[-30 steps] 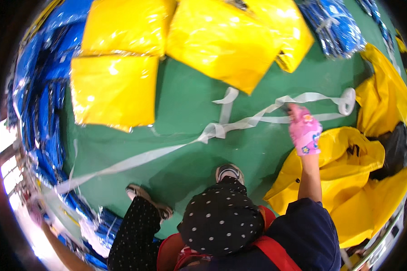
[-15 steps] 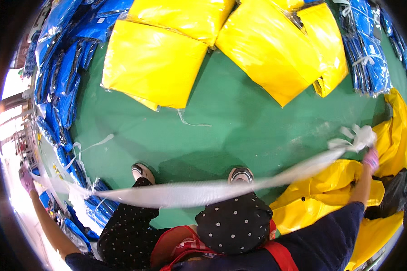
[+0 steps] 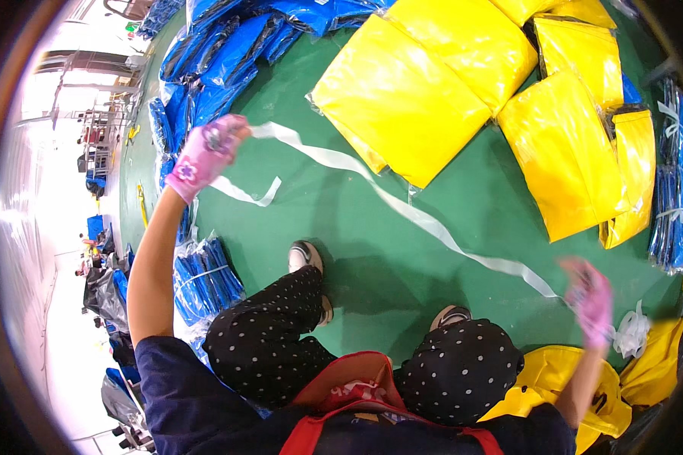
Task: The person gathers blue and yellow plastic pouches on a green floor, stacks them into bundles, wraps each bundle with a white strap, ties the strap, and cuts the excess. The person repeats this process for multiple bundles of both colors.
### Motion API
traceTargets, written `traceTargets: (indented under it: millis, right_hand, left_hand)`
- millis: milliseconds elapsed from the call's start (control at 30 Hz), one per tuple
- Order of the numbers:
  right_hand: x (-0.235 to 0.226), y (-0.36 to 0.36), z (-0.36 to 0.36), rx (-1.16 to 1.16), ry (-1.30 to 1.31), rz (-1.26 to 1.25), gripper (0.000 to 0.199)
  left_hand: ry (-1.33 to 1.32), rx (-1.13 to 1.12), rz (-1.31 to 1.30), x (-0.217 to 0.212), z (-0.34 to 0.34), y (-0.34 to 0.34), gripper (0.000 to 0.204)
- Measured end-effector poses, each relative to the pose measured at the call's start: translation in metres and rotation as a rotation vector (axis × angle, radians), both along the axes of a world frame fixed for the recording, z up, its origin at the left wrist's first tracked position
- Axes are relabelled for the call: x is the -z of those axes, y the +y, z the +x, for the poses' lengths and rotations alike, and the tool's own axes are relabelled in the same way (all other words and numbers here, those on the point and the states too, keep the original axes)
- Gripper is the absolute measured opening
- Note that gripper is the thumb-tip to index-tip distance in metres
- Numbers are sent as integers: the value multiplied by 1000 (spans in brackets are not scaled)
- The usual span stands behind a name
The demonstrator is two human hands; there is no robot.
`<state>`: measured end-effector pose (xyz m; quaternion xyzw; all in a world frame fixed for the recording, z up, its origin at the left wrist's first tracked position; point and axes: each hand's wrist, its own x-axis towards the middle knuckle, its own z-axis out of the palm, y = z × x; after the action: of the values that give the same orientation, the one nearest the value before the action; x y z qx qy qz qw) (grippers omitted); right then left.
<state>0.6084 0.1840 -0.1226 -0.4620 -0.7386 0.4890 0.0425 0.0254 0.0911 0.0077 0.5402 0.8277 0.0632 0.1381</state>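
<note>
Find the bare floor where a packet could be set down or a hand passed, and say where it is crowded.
Bare green floor lies between the blue packets and the yellow bags, crossed by the white strip. More lies below that strip, ahead of the shoes. Crowded: the yellow bags on the right, and blue bundles beside the left arm.

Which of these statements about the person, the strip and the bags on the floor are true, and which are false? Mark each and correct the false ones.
1. The left hand is raised and grips one end of the white strip. True.
2. The right hand wears a blue glove. False: the glove is pink.
3. The floor is green. True.
4. The yellow bags lie beside the person's left arm. False: blue bundles lie there; the yellow bags lie ahead.
</note>
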Motion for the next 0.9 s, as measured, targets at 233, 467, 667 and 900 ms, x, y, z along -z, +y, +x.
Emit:
traceTargets:
  millis: [233, 467, 667, 900]
  right_hand:
    - [160, -56, -85, -249, -460, 265, 37]
    - [186, -45, -66, -171, -379, 584, 14]
    - [179, -32, -149, -84, -524, 354, 21]
    - [99, -89, -179, 325, -850, 104, 40]
  left_hand:
    - [359, 260, -415, 3, -97, -69, 42]
    - [673, -37, -243, -30, -318, -150, 37]
    - [786, -38, 20, 21, -429, -162, 35]
    - [653, 341, -913, 166, -434, -140, 69]
